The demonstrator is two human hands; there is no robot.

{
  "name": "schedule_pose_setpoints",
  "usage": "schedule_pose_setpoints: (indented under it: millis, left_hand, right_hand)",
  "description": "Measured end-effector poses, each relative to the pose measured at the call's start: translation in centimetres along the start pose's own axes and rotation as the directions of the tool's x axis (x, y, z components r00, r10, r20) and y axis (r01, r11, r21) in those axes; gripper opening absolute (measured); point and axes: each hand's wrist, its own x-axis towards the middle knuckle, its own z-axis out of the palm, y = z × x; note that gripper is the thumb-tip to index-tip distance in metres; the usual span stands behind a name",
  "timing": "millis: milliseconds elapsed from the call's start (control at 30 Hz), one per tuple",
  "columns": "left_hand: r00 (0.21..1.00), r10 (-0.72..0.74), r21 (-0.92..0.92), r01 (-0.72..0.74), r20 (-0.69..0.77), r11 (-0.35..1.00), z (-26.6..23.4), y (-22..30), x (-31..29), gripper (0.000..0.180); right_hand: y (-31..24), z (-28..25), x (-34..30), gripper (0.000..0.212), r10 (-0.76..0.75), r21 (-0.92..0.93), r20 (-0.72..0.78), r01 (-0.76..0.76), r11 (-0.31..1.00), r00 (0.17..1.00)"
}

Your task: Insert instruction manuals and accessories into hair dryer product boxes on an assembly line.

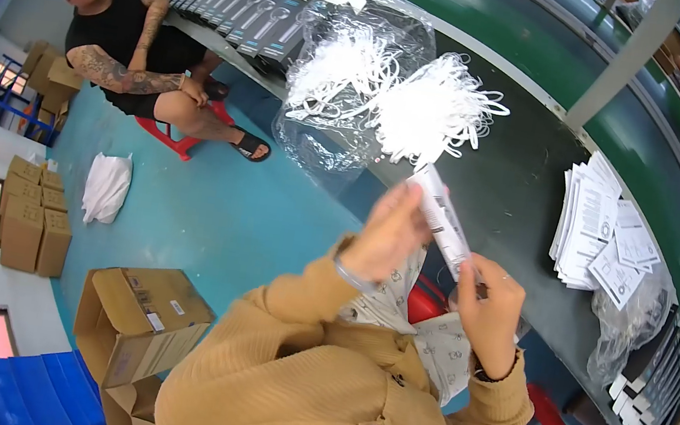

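Between my two hands is a long, narrow white piece with dark print (446, 222), slanting over the near edge of the dark work table (499, 210). Whether it is a folded leaflet or the side of a slim box I cannot tell. My left hand (390, 231), slightly blurred, is closed on its upper end. Thumb and fingers of my right hand (491, 310) pinch its lower end. Just beyond the piece lies a heap of white cord loops (434, 112). More white cords (339, 72) rest in a clear plastic bag (315, 143) to the left.
Printed leaflets (589, 223) are stacked at the table's right. Dark slim boxes stand in rows at the far left (246, 14) and right end (657, 383). A person (133, 41) sits on a red stool at left. An open carton (144, 315) stands on the floor.
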Motion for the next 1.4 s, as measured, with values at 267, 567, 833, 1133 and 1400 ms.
schedule_pose_setpoints:
  millis: [267, 567, 833, 1133, 1400]
  left_hand:
    - [0.58, 0.655, 0.838, -0.094, 0.485, -0.537, -11.2, 28.8, 15.2, 0.058]
    - [0.842, 0.524, 0.614, 0.35, 0.124, -0.707, -14.4, 26.4, 18.9, 0.092]
    - [0.798, 0.499, 0.529, 0.277, 0.338, -0.802, -8.8, 30.3, 11.1, 0.094]
    - [0.545, 0.312, 0.496, -0.229, 0.778, -0.838, -0.1, 26.8, -2.5, 0.07]
    - [0.544, -0.048, 0.419, -0.698, 0.838, -0.58, 3.3, 14.9, -3.8, 0.069]
  right_hand:
    - [0.6, -3.0, 2.0, 0.015, 0.122, 0.03, -0.048, -0.121, 0.992, 0.991]
    - [2.1, -3.4, 1.6, 0.016, 0.191, -0.007, -0.052, -0.191, 0.982, 0.98]
    - [3.0, -5.2, 0.4, 0.015, 0.171, 0.002, -0.141, -0.173, 0.985, 0.975]
    - [2.0, -8.9, -0.8, 0.01, -0.073, -0.107, -0.192, 0.053, 0.993, 0.979]
    - [0.5, -12.5, -1.6, 0.013, -0.284, -0.356, 0.003, 0.266, 0.896, 0.959]
